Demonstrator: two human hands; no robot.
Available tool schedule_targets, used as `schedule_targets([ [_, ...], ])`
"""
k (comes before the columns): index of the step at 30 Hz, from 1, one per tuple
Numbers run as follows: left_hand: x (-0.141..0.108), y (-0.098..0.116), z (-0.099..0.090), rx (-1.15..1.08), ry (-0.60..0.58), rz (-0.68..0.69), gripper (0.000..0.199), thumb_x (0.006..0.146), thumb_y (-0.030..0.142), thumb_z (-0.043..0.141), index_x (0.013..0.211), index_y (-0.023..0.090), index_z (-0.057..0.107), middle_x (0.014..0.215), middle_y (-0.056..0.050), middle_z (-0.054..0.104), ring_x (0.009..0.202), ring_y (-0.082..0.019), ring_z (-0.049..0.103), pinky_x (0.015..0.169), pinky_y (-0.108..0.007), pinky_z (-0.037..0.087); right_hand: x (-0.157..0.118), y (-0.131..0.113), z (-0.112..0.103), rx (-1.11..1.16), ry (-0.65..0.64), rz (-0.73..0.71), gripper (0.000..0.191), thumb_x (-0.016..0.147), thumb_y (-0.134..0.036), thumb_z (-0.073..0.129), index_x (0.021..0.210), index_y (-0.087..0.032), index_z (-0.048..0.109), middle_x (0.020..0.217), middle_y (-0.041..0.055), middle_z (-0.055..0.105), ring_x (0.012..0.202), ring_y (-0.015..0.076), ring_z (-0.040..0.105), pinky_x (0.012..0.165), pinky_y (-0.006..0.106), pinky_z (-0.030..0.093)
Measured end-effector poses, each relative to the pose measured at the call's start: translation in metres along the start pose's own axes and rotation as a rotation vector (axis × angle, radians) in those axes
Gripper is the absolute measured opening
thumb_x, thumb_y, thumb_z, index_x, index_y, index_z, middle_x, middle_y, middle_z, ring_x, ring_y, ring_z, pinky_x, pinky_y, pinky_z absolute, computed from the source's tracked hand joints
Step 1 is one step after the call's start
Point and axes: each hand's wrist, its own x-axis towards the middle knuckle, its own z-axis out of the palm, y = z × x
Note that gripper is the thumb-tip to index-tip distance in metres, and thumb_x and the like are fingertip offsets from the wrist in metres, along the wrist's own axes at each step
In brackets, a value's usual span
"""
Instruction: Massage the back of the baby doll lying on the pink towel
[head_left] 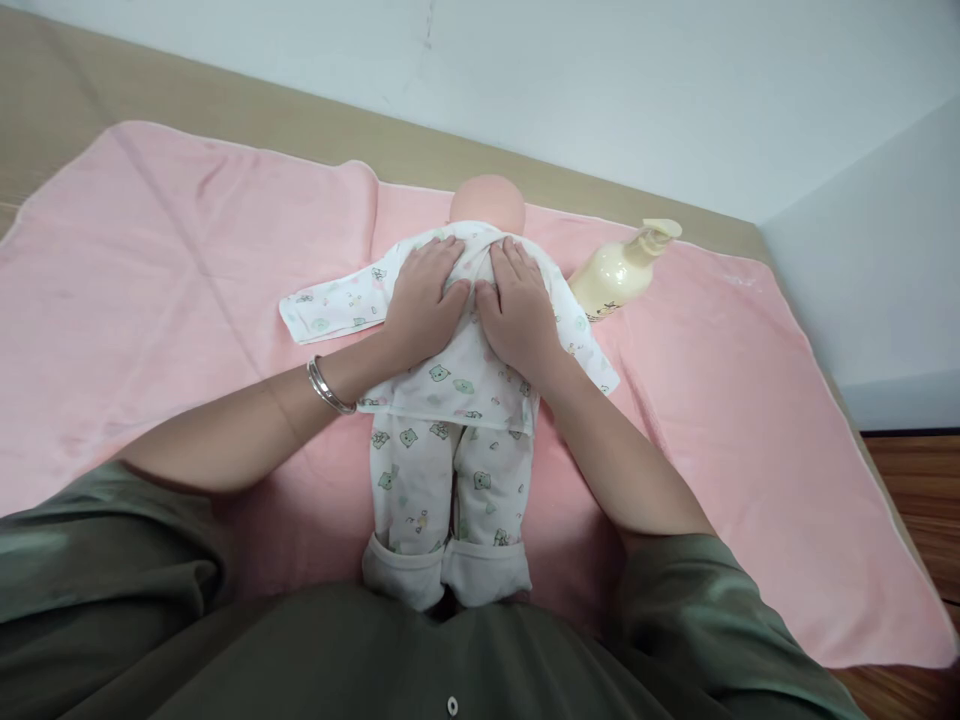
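A baby doll lies on a pink blanket, its smooth round head pointing away from me. It wears a white printed long-sleeved top and matching trousers with turned-up cuffs. My left hand rests flat on the left side of the upper torso, fingers stretched toward the shoulder. On the other side my right hand lies the same way. Both thumbs point inward, close together over the middle of the top. Neither hand grips anything. The doll's face is not visible, and its hands are hidden in the sleeves.
The pink blanket covers most of a tan surface set against a white wall. A cream pump bottle stands on the blanket beside the doll's right-hand sleeve. Brown wooden flooring shows beyond the right edge.
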Motion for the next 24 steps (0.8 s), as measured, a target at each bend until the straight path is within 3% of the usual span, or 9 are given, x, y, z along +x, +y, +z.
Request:
schedule_targets([
  [6,0.001,-0.002,0.000,0.006,-0.014,-0.006,0.054,0.096,0.029,0.043,0.149,0.019,0.052,0.162,-0.010,0.049,0.156,-0.027,0.039,0.136,-0.048,0.022,0.001,0.004,0.003,0.013,0.012,-0.008,0.063,0.101,-0.029,0.032,0.160,-0.004,0.035,0.170,0.0139,0.031,0.162,0.0259,0.022,0.136,0.049,0.019],
  [12,0.002,-0.013,0.001,0.018,-0.005,0.050,0.052,0.100,0.036,0.043,0.149,0.023,0.053,0.161,-0.008,0.051,0.154,-0.027,0.041,0.135,-0.049,0.026,0.001,0.007,0.008,0.063,0.034,-0.029,0.064,0.100,-0.031,0.034,0.158,-0.004,0.037,0.170,0.0150,0.032,0.162,0.0278,0.023,0.136,0.052,0.020],
  [20,-0.027,0.029,-0.003,0.163,-0.064,0.126,0.055,0.103,0.030,0.034,0.155,0.016,0.045,0.167,-0.011,0.042,0.160,-0.029,0.030,0.135,-0.054,0.018,0.009,0.021,-0.003,0.053,-0.058,-0.110,0.065,0.102,-0.032,0.035,0.158,0.001,0.035,0.171,0.0191,0.028,0.162,0.0283,0.022,0.136,0.046,0.019],
  [24,-0.021,0.027,-0.006,0.103,-0.116,0.065,0.056,0.102,0.029,0.034,0.156,0.018,0.044,0.169,-0.009,0.038,0.161,-0.027,0.027,0.136,-0.053,0.017,0.004,0.017,-0.007,-0.011,-0.057,-0.115,0.065,0.105,-0.033,0.034,0.158,0.004,0.034,0.169,0.0214,0.031,0.160,0.0308,0.026,0.135,0.047,0.020],
])
